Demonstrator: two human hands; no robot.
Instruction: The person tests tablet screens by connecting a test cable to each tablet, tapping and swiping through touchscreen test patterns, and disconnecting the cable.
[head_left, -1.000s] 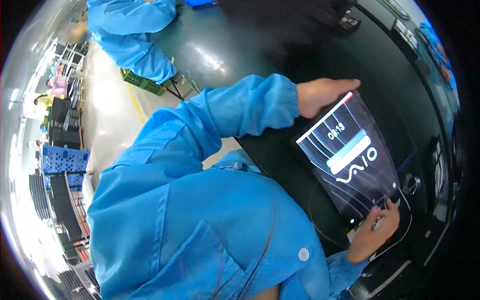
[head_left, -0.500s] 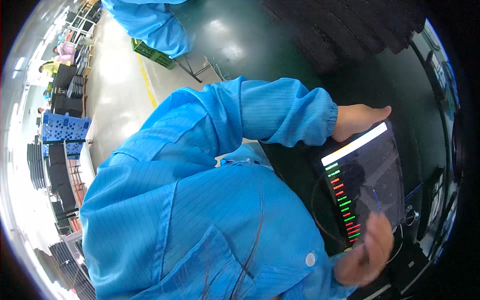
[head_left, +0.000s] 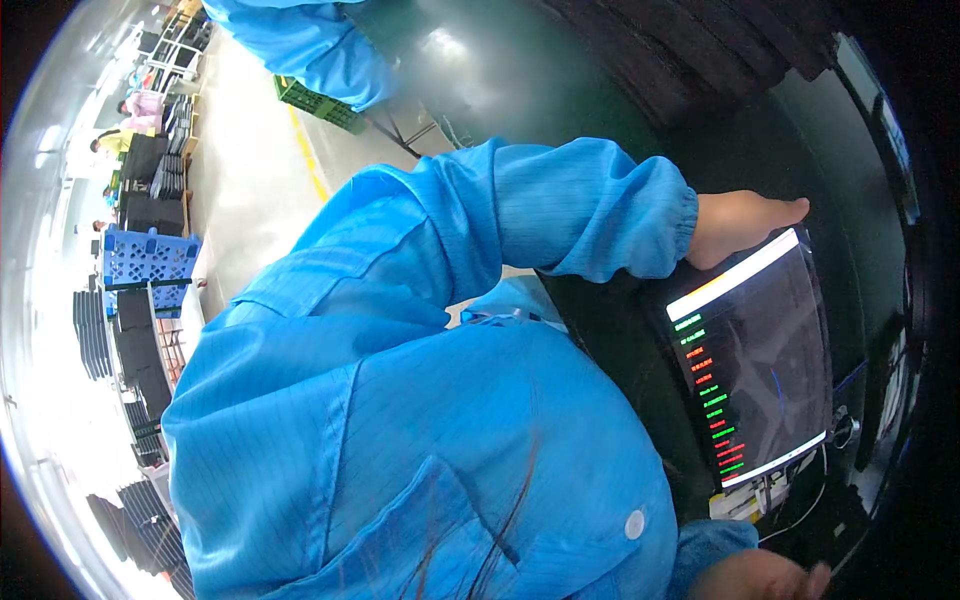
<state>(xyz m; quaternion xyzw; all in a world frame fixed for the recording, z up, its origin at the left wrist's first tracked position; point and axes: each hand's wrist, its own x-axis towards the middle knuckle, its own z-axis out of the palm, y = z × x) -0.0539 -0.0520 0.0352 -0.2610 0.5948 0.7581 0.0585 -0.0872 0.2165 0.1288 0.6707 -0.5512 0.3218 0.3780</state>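
A lit display panel (head_left: 765, 350) stands at the right, with a white band along its upper edge and rows of green and red marks down one side. My left hand (head_left: 745, 225) is closed at the upper edge of this display panel; its fingertips are partly hidden. Near the lower rim, my right hand (head_left: 760, 577) is apart from the panel, cut off by the picture's edge and too smeared to read the fingers. Strips and a thin white cable (head_left: 815, 500) come from the panel's lower end.
Dark ridged material (head_left: 690, 50) lies at the upper right. Another person's blue sleeve (head_left: 310, 50) is at the top, beside a green crate (head_left: 320, 105). A blue perforated crate (head_left: 150, 258) and stacked dark trays (head_left: 92, 335) stand at the far left.
My right hand has moved down, away from the panel's lower end, baring the white lower edge and strips. The view has shifted slightly; my left hand stays at the panel's upper edge.
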